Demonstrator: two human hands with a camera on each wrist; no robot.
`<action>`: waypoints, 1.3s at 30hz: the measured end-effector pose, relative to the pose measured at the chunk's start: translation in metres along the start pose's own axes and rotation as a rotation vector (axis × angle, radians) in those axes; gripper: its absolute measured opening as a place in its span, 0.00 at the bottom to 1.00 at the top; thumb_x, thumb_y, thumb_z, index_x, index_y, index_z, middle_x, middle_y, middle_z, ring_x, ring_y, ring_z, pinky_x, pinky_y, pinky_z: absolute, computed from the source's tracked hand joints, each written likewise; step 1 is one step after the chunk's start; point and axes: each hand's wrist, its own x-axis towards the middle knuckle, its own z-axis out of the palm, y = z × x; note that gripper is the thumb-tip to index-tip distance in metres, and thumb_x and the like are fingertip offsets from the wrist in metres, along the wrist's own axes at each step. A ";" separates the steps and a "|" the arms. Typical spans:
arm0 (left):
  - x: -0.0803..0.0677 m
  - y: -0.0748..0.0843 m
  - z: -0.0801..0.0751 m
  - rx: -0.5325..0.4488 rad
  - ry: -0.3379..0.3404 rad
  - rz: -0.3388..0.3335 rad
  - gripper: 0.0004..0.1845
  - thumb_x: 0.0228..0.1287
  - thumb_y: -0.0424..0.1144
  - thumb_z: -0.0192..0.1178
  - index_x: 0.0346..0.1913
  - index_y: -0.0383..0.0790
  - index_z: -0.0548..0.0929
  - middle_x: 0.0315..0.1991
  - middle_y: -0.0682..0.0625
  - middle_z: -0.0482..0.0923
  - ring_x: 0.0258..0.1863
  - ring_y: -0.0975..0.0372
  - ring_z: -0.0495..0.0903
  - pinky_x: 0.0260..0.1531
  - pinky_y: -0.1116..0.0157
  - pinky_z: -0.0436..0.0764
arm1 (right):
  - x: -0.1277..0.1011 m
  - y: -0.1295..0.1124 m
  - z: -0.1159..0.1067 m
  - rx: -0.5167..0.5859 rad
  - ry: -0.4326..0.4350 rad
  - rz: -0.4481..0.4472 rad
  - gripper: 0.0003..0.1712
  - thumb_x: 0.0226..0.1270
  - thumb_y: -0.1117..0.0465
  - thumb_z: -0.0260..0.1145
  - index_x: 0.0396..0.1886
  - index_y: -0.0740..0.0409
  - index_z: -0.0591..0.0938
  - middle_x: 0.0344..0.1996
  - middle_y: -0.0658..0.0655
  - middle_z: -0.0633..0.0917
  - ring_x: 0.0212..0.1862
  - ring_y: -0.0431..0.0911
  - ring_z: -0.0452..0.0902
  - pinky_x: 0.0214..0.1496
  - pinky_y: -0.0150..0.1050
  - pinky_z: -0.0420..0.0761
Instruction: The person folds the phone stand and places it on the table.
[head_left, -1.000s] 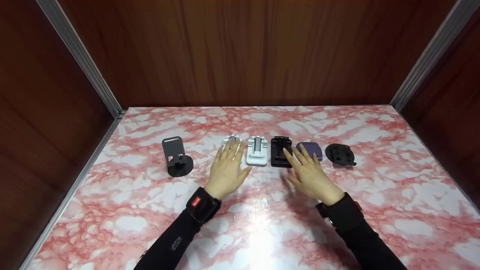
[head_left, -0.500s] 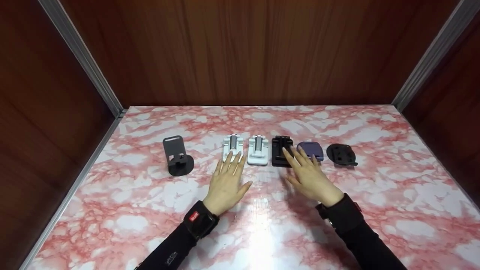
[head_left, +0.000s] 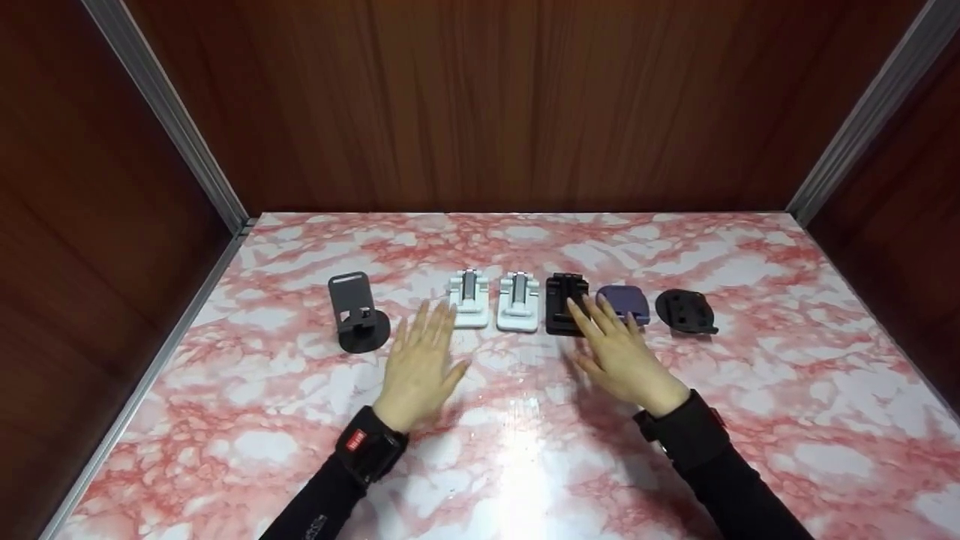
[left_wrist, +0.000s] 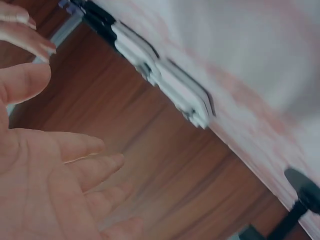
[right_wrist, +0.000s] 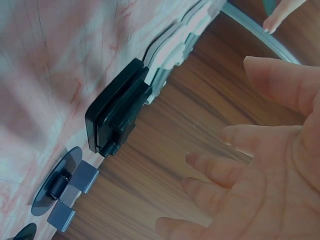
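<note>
Several phone stands are lined up on the table. My left hand (head_left: 416,371), fingers straight and palm down, hovers over the table, its fingertips beside the left white folded phone stand (head_left: 470,306). A dark grey phone stand (head_left: 349,296) stands unfolded to its left on a round base. Also palm down with fingers spread, my right hand (head_left: 626,364) partly covers the black folded phone stand (head_left: 556,311) and the lower edge of the purple phone stand (head_left: 624,298) in the head view. Both hands hold nothing; the wrist views show bare palms (left_wrist: 35,185).
A second white folded phone stand (head_left: 518,311) lies between the first white one and the black one. At the row's right end is a black round-based phone stand (head_left: 684,309). Wood-grain panels (head_left: 510,105) border the marbled red-and-white table (head_left: 795,315).
My left hand has drawn back from over the left white phone stand and shifted left, uncovering that stand. The right hand stays almost where it was.
</note>
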 end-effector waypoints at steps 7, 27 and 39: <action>0.005 -0.020 -0.019 0.024 -0.001 -0.095 0.43 0.68 0.53 0.57 0.75 0.35 0.52 0.75 0.40 0.47 0.74 0.48 0.42 0.71 0.45 0.42 | -0.002 0.001 -0.002 -0.007 -0.032 0.018 0.40 0.74 0.54 0.57 0.77 0.60 0.50 0.74 0.68 0.50 0.74 0.64 0.41 0.68 0.71 0.45; 0.005 -0.112 -0.053 -0.315 0.230 -0.246 0.41 0.70 0.39 0.57 0.75 0.26 0.47 0.75 0.32 0.43 0.73 0.42 0.42 0.72 0.48 0.45 | -0.003 0.003 -0.008 0.024 -0.004 0.029 0.42 0.72 0.53 0.60 0.77 0.61 0.51 0.74 0.68 0.51 0.74 0.64 0.40 0.68 0.71 0.41; 0.008 -0.144 -0.038 -0.562 0.188 -0.390 0.34 0.72 0.34 0.54 0.73 0.26 0.52 0.63 0.27 0.67 0.56 0.41 0.75 0.56 0.49 0.75 | -0.002 0.005 -0.008 0.024 0.008 0.017 0.42 0.72 0.55 0.60 0.77 0.62 0.51 0.73 0.70 0.52 0.73 0.66 0.42 0.67 0.72 0.44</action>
